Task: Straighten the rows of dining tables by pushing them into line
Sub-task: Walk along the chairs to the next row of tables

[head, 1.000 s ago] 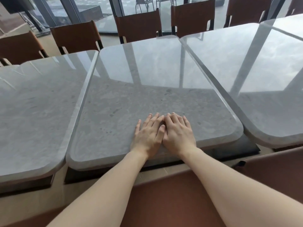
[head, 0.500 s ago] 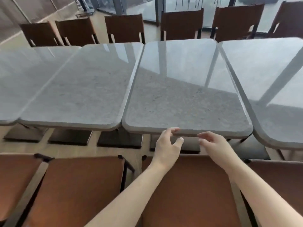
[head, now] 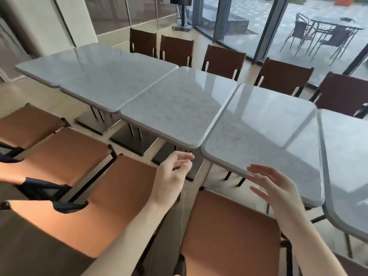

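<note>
Glass walls [head: 249, 26] run along the far side of the room, with a dark patio set [head: 326, 34] outside. Grey marble-topped desks stand edge to edge in a row from far left to near right, brown chairs [head: 225, 60] lined up behind them and more brown chairs [head: 229, 226] on the near side. The middle desk [head: 179, 108] sits slightly farther back than the desk to its right [head: 264, 132], so their near edges make a small step. The left hand [head: 171, 176] hovers just below the near corner of the middle desk, fingers loosely curled and holding nothing. The right hand [head: 278, 190] is held beside the near edge of the right desk — fingers spread wide; whether they touch it I cannot tell.
</note>
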Tool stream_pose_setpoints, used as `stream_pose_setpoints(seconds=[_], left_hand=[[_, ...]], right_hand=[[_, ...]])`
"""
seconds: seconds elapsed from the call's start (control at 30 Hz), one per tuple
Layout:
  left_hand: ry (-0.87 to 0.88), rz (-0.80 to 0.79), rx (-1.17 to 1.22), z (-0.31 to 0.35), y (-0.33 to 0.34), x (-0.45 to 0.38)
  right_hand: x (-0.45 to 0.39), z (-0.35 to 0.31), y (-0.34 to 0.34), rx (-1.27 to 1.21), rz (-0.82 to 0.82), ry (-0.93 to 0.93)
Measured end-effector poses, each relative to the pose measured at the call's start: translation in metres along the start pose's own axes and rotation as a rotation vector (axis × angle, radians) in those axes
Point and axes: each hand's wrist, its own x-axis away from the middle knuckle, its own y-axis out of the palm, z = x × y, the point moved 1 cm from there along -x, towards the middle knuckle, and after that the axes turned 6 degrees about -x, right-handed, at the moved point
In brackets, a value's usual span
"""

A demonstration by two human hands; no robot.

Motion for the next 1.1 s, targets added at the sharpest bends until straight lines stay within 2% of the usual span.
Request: stream_pose_setpoints(seconds=[0.13,0.3,0.47,0.63,0.77,0.87,1.1], left_hand=[[-0.015,0.112,0.023,-0.008,-0.005,0.015],[-0.029,0.204,0.059,-0.009,0.02,0.02],[-0.026,0.367,0.125,-0.007,0.074,0.007],[-0.076,0.563,0.132,-0.015,0.153,-0.017],[-0.132,0.739,0.142,-0.037,0.221,-0.042],[-0.186,0.824,0.122,-0.06,0.26,-0.061],[-0.306,0.971,0.144,-0.113,0.301,-0.113]], right_hand=[[0.001,-0.008,0.006,0.031,-0.076,-0.019],[-0.008,-0.012,-0.01,0.075,-0.13,-0.041],[-0.045,-0.012,-0.044,0.093,-0.181,-0.065],[-0.11,0.005,-0.078,0.243,-0.351,-0.136],[-0.171,0.037,-0.091,0.359,-0.527,-0.163],[-0.216,0.071,-0.095,0.505,-0.617,-0.278],[-0.306,0.173,-0.104,0.9,-0.661,-0.324]])
